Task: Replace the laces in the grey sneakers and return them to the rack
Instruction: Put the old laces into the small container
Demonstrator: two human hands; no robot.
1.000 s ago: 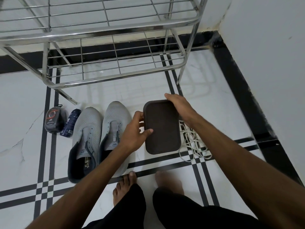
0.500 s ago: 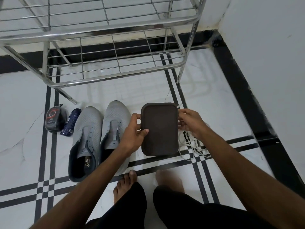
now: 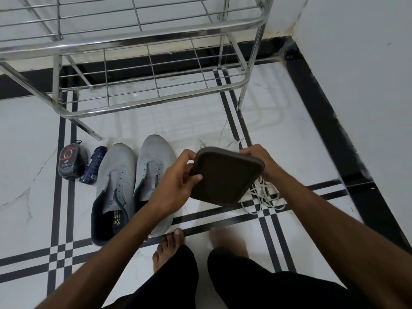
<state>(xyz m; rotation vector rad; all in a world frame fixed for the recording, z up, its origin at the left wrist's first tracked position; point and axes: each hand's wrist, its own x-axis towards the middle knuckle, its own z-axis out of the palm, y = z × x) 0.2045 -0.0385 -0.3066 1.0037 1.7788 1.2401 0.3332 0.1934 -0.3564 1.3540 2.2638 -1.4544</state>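
Two hands [image 3: 223,172] round a brown tray [image 3: 226,176], no legible writing.

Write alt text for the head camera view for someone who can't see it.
Both hands, left hand and right hand, hold a dark brown rectangular tray tilted above a white tiled floor. Two unlaced grey mesh sneakers lie to its left, loose white laces under its right edge, a steel wire shoe rack behind.
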